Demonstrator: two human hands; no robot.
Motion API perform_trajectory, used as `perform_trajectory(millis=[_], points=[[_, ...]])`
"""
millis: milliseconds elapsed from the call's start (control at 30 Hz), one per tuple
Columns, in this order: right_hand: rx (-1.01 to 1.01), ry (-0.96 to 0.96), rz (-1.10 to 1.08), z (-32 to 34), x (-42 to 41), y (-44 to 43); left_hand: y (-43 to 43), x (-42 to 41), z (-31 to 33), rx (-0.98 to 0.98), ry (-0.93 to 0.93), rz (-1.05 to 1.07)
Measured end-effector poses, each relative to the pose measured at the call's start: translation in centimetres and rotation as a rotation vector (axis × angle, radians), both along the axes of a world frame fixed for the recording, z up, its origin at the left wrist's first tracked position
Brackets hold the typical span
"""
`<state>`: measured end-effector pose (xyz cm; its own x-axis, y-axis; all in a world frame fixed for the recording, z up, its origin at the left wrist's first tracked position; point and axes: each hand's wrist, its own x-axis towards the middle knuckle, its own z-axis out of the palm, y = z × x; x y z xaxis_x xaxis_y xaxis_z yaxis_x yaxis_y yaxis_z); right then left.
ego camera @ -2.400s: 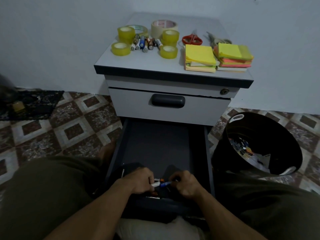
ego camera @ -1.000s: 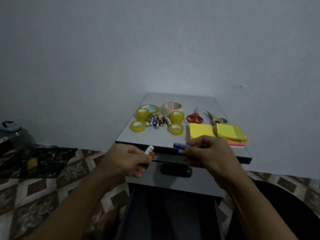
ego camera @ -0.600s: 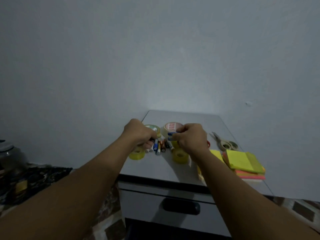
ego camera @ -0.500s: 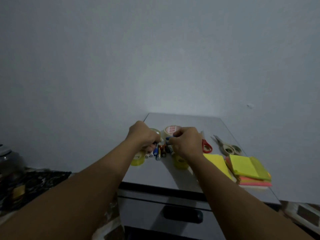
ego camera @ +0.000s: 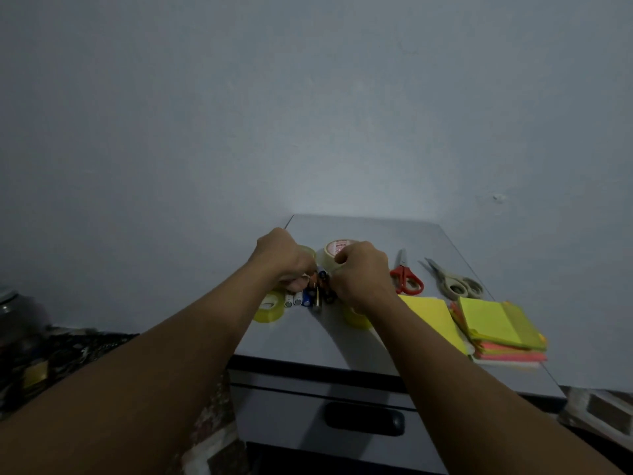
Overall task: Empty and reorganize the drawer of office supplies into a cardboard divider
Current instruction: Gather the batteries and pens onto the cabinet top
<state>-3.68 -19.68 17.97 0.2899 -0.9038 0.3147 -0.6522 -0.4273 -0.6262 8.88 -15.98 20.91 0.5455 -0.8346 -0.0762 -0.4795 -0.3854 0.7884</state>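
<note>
On the grey cabinet top (ego camera: 301, 341) lies a row of small batteries (ego camera: 303, 298). My left hand (ego camera: 282, 262) hovers over their far end, fingers curled, pinching a small orange-tipped battery. My right hand (ego camera: 361, 274) sits just right of the row, fingers curled down with a dark blue battery at its fingertips. Yellow tape rolls stand at the front left (ego camera: 269, 308) and under my right wrist (ego camera: 358, 322). A wide beige tape roll (ego camera: 337, 249) stands behind both hands. The open drawer and the divider are out of view.
Red scissors (ego camera: 406, 281) and grey scissors (ego camera: 455, 285) lie right of my hands. Yellow sticky notes (ego camera: 430, 313) and a mixed neon stack (ego camera: 496, 325) fill the right front. A closed drawer with a black handle (ego camera: 364, 418) is below. A dark jar (ego camera: 13, 305) sits far left.
Both hands rose from the open lower drawer with small batteries and reached over the cabinet top to the battery row. In the last half second they sank slightly onto it.
</note>
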Motion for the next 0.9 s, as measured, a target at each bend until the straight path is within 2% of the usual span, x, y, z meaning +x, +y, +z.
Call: perform_trajectory(millis=[267,533,700,833,900], points=[[-0.045,0.027,0.014,-0.3,-0.9,0.0,1.1,0.7,-0.2,-0.033,0.073,-0.049],[-0.077,-0.084,-0.002,1.6,-3.8,2.1,5.4,0.9,0.5,-0.233,0.062,-0.056],[0.020,-0.201,0.077,1.8,-8.2,6.0,10.9,-0.1,-0.4,-0.266,0.077,-0.135],[0.187,-0.194,0.154,-0.3,-11.9,10.0,15.1,-1.6,-3.3,-0.167,0.091,-0.187],[0.267,-0.133,0.181,-2.0,-13.4,12.0,16.6,-2.4,-5.6,-0.098,0.085,-0.227]])
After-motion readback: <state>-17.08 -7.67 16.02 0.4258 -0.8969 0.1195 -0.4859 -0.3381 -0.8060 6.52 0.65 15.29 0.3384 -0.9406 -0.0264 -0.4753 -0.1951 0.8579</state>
